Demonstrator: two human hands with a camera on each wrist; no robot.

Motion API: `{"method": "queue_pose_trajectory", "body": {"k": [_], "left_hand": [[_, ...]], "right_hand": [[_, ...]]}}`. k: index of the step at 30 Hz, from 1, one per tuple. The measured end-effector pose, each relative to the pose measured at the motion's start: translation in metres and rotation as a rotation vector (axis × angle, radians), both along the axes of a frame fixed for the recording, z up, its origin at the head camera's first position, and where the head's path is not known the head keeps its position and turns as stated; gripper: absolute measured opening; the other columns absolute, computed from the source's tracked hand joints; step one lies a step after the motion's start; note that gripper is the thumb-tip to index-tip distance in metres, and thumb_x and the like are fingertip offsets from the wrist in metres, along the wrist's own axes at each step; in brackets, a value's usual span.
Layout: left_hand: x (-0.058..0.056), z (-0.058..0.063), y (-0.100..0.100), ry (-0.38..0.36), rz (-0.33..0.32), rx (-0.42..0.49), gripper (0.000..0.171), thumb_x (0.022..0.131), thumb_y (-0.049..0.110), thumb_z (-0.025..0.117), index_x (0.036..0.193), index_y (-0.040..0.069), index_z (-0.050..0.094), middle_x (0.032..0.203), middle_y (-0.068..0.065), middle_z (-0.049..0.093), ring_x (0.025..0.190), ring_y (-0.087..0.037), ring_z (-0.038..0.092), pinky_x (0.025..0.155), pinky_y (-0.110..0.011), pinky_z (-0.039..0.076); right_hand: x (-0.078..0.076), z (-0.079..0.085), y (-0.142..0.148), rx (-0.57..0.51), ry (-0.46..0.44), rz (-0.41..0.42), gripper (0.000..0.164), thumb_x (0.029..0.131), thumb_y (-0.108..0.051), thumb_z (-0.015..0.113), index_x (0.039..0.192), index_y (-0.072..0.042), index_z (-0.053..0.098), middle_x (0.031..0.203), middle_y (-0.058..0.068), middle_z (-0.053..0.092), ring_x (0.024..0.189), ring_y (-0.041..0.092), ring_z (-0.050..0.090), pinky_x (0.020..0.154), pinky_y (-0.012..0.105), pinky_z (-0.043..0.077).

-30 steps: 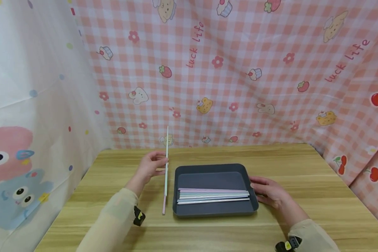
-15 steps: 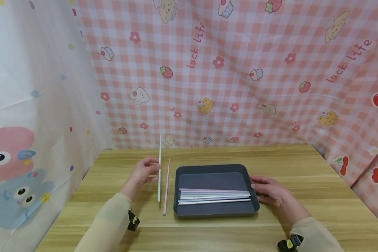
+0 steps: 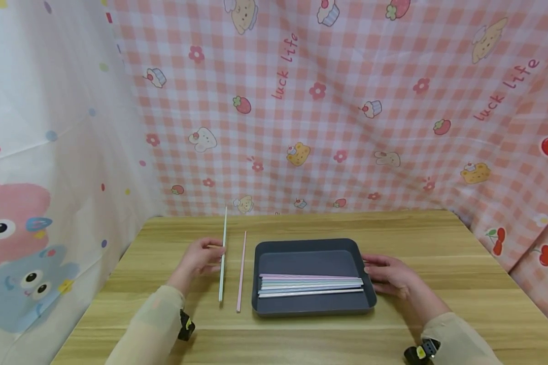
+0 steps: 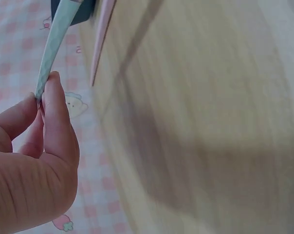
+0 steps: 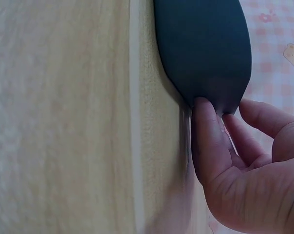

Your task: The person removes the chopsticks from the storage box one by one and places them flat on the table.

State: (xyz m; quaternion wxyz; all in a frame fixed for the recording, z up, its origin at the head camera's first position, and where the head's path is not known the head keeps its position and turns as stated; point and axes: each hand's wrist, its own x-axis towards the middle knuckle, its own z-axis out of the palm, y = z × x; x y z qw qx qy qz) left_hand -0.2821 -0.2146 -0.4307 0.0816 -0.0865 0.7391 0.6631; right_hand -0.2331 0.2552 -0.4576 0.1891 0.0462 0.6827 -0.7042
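A pale green chopstick is pinched between the thumb and fingertips of my left hand. It slants above the wood, its shadow visible in the left wrist view. Just to its right a pink chopstick lies on the table. A dark grey rectangular tray sits flat, with several pink, white, green and bluish chopsticks lying crosswise in its near half. My right hand holds the tray's right end, thumb at the rim and fingers against the outer wall, as the right wrist view shows.
The wooden table reaches back to a pink checked curtain. A white cartoon-print curtain hangs along the left side. A black strap device is on each sleeved wrist.
My left hand has moved left and nearer with the green chopstick, away from the pink one, which stays on the table. The right hand and tray have stayed put.
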Motion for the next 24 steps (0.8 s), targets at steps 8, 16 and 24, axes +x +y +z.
{"method": "queue_pose_trajectory", "body": {"k": [8,16,24], "left_hand": [[0.003,-0.008,0.0,-0.057,-0.015,0.029,0.026,0.092,-0.007,0.064,0.116,-0.011,0.056,0.073,-0.004,0.062,0.06,-0.012,0.061,0.059,-0.032,0.059],[0.002,-0.021,0.007,-0.074,-0.01,-0.038,0.027,0.09,-0.005,0.066,0.115,-0.01,0.058,0.073,-0.007,0.064,0.061,-0.015,0.062,0.06,-0.034,0.059],[0.0,-0.026,0.015,-0.075,0.008,-0.096,0.025,0.089,-0.005,0.067,0.112,-0.011,0.059,0.072,-0.009,0.065,0.06,-0.016,0.061,0.056,-0.033,0.058]], "right_hand": [[-0.001,-0.002,0.001,-0.005,0.021,0.008,0.057,0.097,-0.006,0.063,0.147,0.006,0.039,0.113,0.005,0.068,0.095,0.014,0.065,0.078,0.034,0.056],[0.001,0.0,0.0,0.006,0.014,0.009,0.058,0.097,-0.007,0.062,0.148,0.006,0.037,0.115,0.005,0.067,0.095,0.014,0.065,0.078,0.034,0.056],[0.001,-0.001,0.001,-0.005,0.011,0.003,0.058,0.097,-0.007,0.063,0.147,0.006,0.038,0.114,0.004,0.068,0.094,0.013,0.065,0.078,0.034,0.055]]}}
